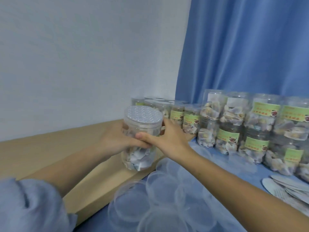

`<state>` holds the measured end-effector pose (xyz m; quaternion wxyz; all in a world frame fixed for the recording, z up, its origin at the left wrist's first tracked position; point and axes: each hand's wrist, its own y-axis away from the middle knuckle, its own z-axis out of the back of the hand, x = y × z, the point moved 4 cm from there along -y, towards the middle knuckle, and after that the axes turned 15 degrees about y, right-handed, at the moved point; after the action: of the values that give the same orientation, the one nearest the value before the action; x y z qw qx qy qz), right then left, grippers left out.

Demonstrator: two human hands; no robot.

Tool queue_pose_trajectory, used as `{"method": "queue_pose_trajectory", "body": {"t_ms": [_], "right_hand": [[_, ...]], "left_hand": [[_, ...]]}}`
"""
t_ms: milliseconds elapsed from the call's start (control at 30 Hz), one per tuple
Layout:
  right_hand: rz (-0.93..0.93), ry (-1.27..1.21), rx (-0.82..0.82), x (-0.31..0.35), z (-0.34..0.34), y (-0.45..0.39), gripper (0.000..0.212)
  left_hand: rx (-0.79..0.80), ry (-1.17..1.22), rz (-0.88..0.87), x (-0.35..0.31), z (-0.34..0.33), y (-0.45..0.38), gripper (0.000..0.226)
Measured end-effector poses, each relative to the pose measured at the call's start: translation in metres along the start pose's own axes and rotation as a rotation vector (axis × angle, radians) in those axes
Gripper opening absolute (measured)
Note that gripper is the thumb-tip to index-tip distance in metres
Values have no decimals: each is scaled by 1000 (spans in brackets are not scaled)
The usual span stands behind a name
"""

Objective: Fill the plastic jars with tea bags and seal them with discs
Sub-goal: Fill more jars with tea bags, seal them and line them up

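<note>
A person holds a clear plastic jar (pixel 139 143) upright in both hands above the edge of a tan wooden board (pixel 55 148), its long axis near vertical and tipped slightly to the left at the base, its mouth facing up and covered by a silver patterned disc (pixel 143 116). Tea bags (pixel 138 159) fill the lower part of the jar. The left hand (pixel 117 139) wraps its fingers round the jar's middle from the left; the right hand (pixel 165 139) clasps it from the right, thumb laid across the front and touching the left fingers. Behind, against a blue curtain (pixel 242 47), stand stacked rows of filled jars (pixel 250 124) with green labels. Clear plastic lids (pixel 158 198) lie heaped on the blue cloth (pixel 209 166) below the arms, and a fan of loose discs (pixel 287 188) lies at the right edge.
</note>
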<state>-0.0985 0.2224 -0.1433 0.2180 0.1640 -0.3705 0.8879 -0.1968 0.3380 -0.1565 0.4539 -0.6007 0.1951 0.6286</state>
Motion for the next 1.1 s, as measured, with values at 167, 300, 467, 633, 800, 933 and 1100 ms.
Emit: {"method": "queue_pose_trajectory", "body": {"t_ms": [167,300,467,633,800,933,1100], "right_hand": [[-34,46,140,2,-47,-6,91],[-94,31,143,-9,-66,-7,98],[-147,17,440,-37,-88,-44,90],[-195,169,560,-51,-102,-46,76],[-157,172,557,-48,-85,-37,69],[-110,147,473,-39,-53,-29,60],[-84,129,293,-47,13,-5,44]], "left_hand": [[-112,-142,142,30,31,6,63],[-138,-300,88,45,35,1,41],[-181,-336,-4,74,23,-27,83],[-50,-219,125,83,7,-45,85],[-25,-146,124,70,-11,-49,75],[-29,-111,86,47,-38,-45,66],[-22,-56,-33,-2,-96,-36,43]]}}
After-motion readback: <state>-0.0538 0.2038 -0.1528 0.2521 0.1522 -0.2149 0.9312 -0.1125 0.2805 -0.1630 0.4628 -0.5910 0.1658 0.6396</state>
